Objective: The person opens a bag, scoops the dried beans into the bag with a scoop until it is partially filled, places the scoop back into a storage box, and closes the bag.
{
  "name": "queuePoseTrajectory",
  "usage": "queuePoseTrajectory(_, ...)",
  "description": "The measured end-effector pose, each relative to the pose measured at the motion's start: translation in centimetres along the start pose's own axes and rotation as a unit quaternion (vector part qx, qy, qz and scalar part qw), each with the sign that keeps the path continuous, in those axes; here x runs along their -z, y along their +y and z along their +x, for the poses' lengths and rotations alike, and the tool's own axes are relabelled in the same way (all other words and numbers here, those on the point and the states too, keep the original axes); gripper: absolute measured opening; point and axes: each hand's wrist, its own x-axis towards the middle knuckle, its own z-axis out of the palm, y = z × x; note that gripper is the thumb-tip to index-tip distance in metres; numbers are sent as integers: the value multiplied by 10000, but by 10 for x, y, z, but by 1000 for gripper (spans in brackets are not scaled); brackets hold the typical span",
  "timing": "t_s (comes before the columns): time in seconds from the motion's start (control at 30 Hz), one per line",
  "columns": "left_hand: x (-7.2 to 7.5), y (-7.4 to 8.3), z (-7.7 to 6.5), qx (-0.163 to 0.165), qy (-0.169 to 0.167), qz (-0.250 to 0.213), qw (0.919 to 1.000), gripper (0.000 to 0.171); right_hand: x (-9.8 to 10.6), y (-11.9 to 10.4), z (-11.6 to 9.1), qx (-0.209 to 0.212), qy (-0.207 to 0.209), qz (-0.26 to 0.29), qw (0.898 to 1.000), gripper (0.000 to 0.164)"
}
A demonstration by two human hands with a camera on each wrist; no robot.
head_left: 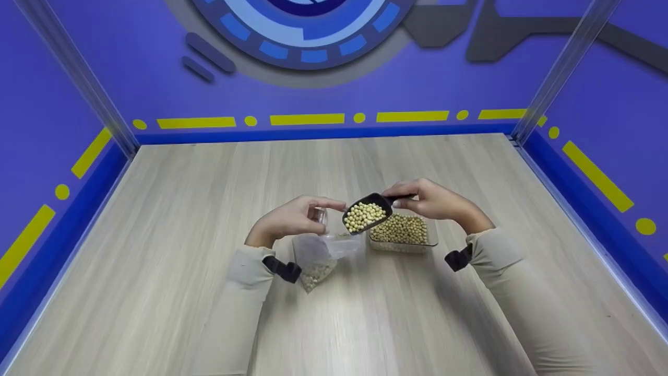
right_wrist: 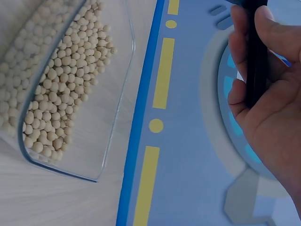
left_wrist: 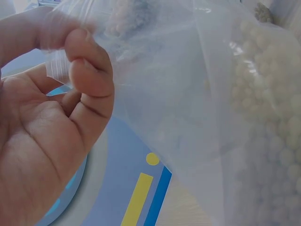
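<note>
While a purple wall [head_left: 36, 99] with yellow marks is rising at the far left, the pale wood-look table [head_left: 172, 235] is spreading out to its right. A beige left sleeve [head_left: 229, 308] is reaching forward, a black wrist device [head_left: 282, 270] sitting at its cuff. Beyond the cuff, the left hand [head_left: 292, 219] is pinching the clear plastic bag [head_left: 314, 248] near its mouth — the index finger is stretching toward the scoop, though I cannot tell whether it is touching. The bag is hanging at a slant below this hand, pale round beans [head_left: 317, 274] filling its lower part; whether its bottom corner is meeting the table, I cannot tell.

Just to the right, the black scoop [head_left: 380, 200] is hovering, its lip pointing toward the bag's mouth, and a heap of yellowish beans [head_left: 364, 216] is lying in its bowl. Beneath and slightly right, a clear container [head_left: 404, 247] is standing on the table, more beans [head_left: 401, 228] gathering inside. The right hand [head_left: 433, 199] is gripping the scoop's handle — fingers and thumb are closing round it. Farther right, another beige sleeve [head_left: 522, 308] is extending, with a second black device [head_left: 459, 258] beside its cuff.
</note>
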Motion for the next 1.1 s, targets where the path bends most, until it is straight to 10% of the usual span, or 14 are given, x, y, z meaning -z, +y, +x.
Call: queuePoseTrajectory(1.1, -1, 2, 0, -6, -93, 92, 9999, 60, 13, -24, 7, 47, -550, -791, 9953, 29)
